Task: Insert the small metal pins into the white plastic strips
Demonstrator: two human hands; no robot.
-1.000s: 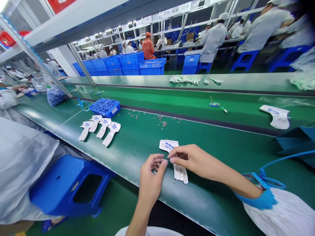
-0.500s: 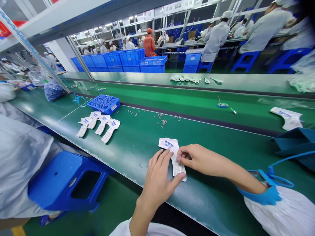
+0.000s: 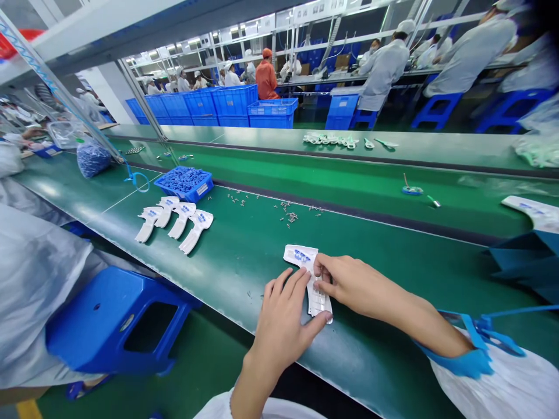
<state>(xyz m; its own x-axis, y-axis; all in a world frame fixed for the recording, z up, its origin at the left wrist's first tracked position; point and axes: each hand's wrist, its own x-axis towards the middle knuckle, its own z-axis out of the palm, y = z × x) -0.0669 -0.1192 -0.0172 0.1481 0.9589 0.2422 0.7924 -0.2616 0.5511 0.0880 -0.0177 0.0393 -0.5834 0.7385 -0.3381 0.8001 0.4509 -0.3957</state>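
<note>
A white plastic housing half (image 3: 322,301), shaped like a bent pistol grip, lies on the green bench in front of me with small blue parts (image 3: 302,256) in its wide top end. My left hand (image 3: 283,323) steadies it, fingertips along the left edge and thumb at the bottom end. At the housing's right edge, near its middle, my right hand (image 3: 345,280) has its thumb and fingers curled together in a pinch. Whatever sits between those fingertips, if anything, is hidden. Small metal pieces (image 3: 290,216) lie scattered beyond the housing.
Several similar white housings (image 3: 196,231) rest to the left, near a blue bin (image 3: 205,187) of blue parts. Behind runs a green conveyor (image 3: 279,166) carrying a small wired part (image 3: 412,190). A blue stool (image 3: 109,320) and a seated person's sleeve are at lower left.
The wired part and the white housing on the conveyor have shifted right. My right hand has moved slightly up along the housing; my left hand stays nearly in place.
</note>
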